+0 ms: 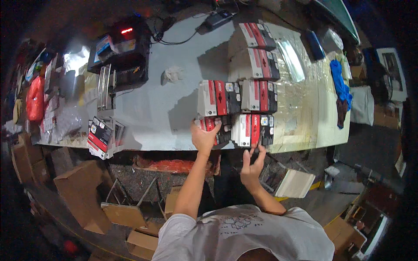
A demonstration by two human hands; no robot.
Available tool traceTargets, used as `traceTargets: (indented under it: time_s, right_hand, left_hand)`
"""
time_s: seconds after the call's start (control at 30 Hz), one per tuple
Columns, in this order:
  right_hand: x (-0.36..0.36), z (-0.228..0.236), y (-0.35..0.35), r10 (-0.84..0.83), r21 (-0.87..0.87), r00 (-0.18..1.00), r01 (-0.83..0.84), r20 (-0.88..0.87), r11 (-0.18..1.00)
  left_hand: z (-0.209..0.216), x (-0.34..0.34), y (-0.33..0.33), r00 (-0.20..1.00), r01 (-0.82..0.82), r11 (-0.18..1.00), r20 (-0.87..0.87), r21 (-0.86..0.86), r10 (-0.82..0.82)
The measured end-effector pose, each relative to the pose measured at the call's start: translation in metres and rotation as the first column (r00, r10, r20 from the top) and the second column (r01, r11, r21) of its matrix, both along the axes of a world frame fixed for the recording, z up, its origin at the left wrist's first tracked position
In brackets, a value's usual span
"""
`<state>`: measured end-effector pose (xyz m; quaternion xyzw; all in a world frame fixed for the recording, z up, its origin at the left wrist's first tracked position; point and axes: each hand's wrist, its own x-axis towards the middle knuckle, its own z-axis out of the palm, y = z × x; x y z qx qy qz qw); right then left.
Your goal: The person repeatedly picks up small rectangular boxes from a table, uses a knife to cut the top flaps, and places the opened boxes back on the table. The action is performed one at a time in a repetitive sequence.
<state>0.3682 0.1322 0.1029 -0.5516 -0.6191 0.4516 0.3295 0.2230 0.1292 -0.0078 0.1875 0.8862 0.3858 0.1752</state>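
Overhead, a long grey bench point(152, 108) is seen from a head-worn camera, stretching away across a dim, cluttered workroom. Near its front edge, small white, red and black boxes are stacked in neat blocks. The left hand point(203, 138) is laid on the front-left stack of boxes point(215, 128), fingers curled over its near edge, so its grip is closed around those boxes. The right hand point(251, 167) is raised just below the bench edge, under the front-right stack point(252, 129); its fingers are partly spread and nothing can be seen held in them. More stacks of boxes point(257, 56) are lined up toward the far end. A dark machine with a red light point(124, 48) is placed at the far left of the bench, with a crumpled white wad point(173, 74) near it. A blue cloth point(340, 85) is draped at the right side. Brown cardboard cartons point(82, 191) are scattered on the floor at lower left.
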Motion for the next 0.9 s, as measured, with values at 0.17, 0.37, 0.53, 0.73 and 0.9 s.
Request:
traceTargets:
  time_s: [0.17,0.37,0.53,0.73,0.9]
  right_hand:
    - [-0.004,0.006,-0.019,0.072,-0.043,0.987,-0.066,0.143,0.997]
    - [-0.084,0.008,-0.026,0.191,-0.294,0.98,-0.197,-0.05,0.935]
    - [-0.229,-0.001,-0.042,0.66,0.271,0.751,-0.633,-0.011,0.725]
    - [-0.398,-0.015,-0.074,0.678,0.153,0.657,-0.746,0.329,0.649]
    - [-0.419,-0.033,-0.075,0.679,0.069,0.633,-0.749,0.372,0.659]
  left_hand:
    - [-0.017,0.01,0.011,0.993,0.057,0.939,-0.078,-0.339,-0.088]
    - [0.036,-0.039,-0.026,0.976,-0.099,0.995,-0.199,-0.024,0.092]
    - [0.073,-0.193,-0.172,0.495,-0.588,0.746,-0.59,0.313,0.638]
    - [0.069,-0.264,-0.219,0.722,-0.638,0.758,-0.235,0.137,0.651]
    - [0.061,-0.256,-0.211,0.666,-0.69,0.705,-0.235,0.165,0.708]
